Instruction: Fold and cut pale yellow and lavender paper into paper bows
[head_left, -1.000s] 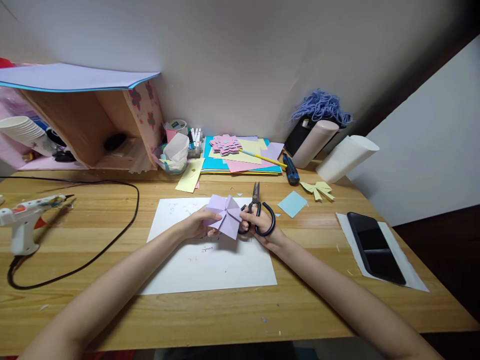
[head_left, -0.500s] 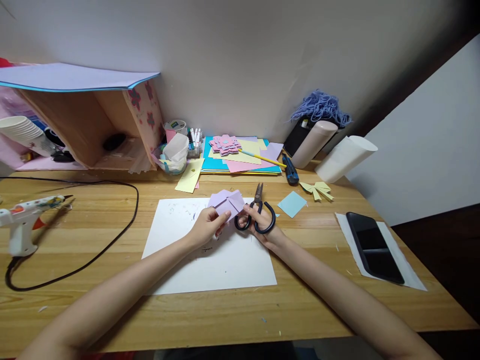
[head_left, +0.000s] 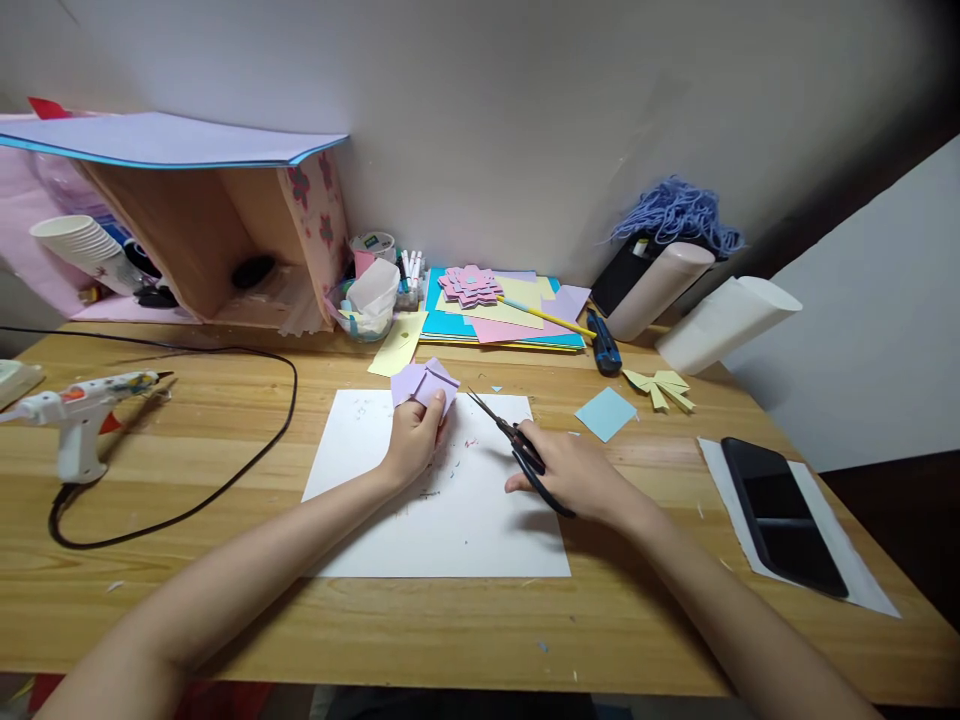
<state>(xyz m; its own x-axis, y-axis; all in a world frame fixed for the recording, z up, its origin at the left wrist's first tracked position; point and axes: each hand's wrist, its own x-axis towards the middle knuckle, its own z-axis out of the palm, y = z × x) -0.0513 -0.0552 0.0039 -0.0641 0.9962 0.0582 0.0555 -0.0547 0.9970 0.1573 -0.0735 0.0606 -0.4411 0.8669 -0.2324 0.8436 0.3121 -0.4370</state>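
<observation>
Folded purple paper point(head_left: 407, 383) is pinched in my left hand point(head_left: 414, 438), raised over the top left part of a white sheet point(head_left: 480, 540). My right hand point(head_left: 574, 470) has its fingers around the black handles of the scissors point(head_left: 525, 450). The scissor blades point up and left, toward the purple paper but apart from it. Small dark and red marks show on the white sheet. A light blue paper square point(head_left: 607, 414) lies to the right of the sheet.
At left are a glue gun point(head_left: 82, 415) with its looping cord and an open box point(head_left: 311, 230). Behind lie stacked papers with a pink paper flower point(head_left: 470, 286), a cutter point(head_left: 604, 343) and white rolls. A yellow paper bow point(head_left: 660, 387) and phone point(head_left: 784, 515) are at right.
My right hand has moved away from the purple paper, and the scissors have turned from upright to point up-left. Only my left hand holds the paper now. The view has shifted slightly.
</observation>
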